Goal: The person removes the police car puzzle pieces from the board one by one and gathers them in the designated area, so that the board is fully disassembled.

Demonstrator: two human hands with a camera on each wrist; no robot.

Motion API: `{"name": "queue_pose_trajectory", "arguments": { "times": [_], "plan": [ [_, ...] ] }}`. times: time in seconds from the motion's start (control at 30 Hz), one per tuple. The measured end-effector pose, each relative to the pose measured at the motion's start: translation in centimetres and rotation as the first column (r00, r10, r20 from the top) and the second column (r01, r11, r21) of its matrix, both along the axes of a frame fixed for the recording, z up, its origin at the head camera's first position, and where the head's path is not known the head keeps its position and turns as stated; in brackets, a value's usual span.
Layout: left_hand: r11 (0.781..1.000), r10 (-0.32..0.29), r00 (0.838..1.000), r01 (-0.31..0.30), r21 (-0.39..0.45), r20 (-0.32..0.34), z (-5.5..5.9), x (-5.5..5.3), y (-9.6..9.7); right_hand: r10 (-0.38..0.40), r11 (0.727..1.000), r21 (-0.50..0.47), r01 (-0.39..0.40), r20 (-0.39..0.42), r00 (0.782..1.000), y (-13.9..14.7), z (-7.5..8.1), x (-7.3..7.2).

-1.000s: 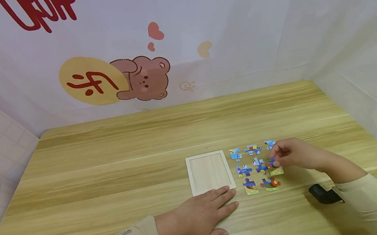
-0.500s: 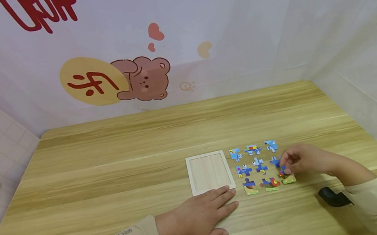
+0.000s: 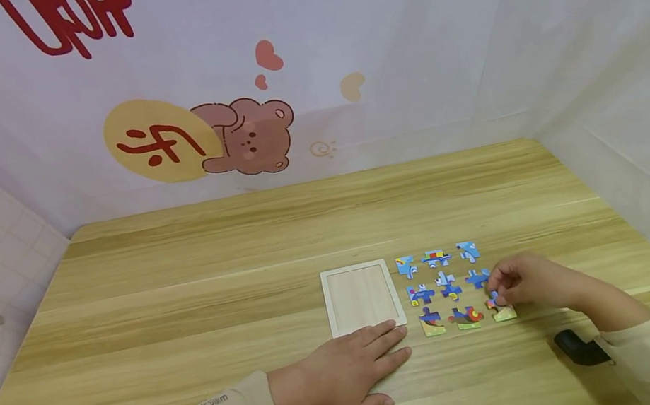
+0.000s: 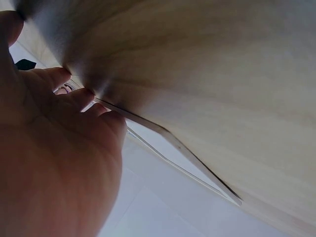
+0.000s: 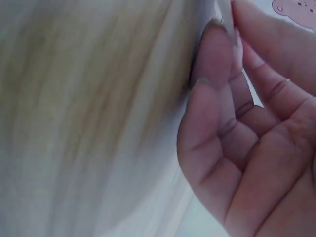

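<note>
My right hand [image 3: 528, 283] pinches the edge of a jigsaw piece [image 3: 503, 314] with a yellow-green bottom, at the front right corner of a spread of pieces. In the right wrist view, a thin pale edge of that jigsaw piece [image 5: 225, 15] shows between thumb and curled fingers. My left hand [image 3: 356, 373] lies flat on the table, its fingertips at the lower edge of a light wooden puzzle frame [image 3: 329, 306]. The left wrist view has the left hand [image 4: 59, 133] with straight fingers beside the raised rim of the puzzle frame [image 4: 168, 136].
Several jigsaw pieces lie apart in rows right of the frame, among them a blue corner piece [image 3: 469, 251] and one with a red ring [image 3: 467, 317]. A black object [image 3: 580, 347] is at the right sleeve. A white printed curtain [image 3: 407, 74] hangs behind the wooden table [image 3: 182, 276].
My right hand has moved right and toward the front with the jigsaw piece, from over the middle row to the front right corner. The left hand has stayed still.
</note>
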State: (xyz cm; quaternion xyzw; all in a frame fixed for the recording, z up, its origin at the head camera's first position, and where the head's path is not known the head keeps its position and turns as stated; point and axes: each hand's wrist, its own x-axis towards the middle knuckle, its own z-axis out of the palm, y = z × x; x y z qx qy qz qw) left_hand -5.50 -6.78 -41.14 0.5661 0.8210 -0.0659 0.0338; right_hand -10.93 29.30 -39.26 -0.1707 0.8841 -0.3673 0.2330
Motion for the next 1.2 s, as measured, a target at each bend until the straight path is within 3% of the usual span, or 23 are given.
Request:
{"name": "queue_pose_trajectory", "arguments": {
  "times": [0.33,0.6,1.1,1.2],
  "plan": [
    [1.0,0.002,1.0,-0.002,-0.004,0.006,-0.1,0.0,0.0,-0.037,0.991,0.124,0.047,-0.078,0.996,-1.0,0.2,0.5],
    [1.0,-0.001,1.0,0.001,-0.002,-0.006,0.0,0.0,-0.1,-0.038,0.995,0.085,0.043,-0.055,0.998,-1.3,0.3,0.8],
    [1.0,-0.024,0.998,0.025,0.015,-0.065,-0.1,-0.1,-0.2,-0.046,0.993,0.103,0.053,-0.074,0.996,-1.5,0.1,0.9],
    [0.999,-0.006,0.999,0.008,0.035,-0.054,0.2,-0.3,-0.1,-0.045,0.988,0.139,0.062,-0.119,0.992,-1.7,0.4,0.8]
  ]
}}
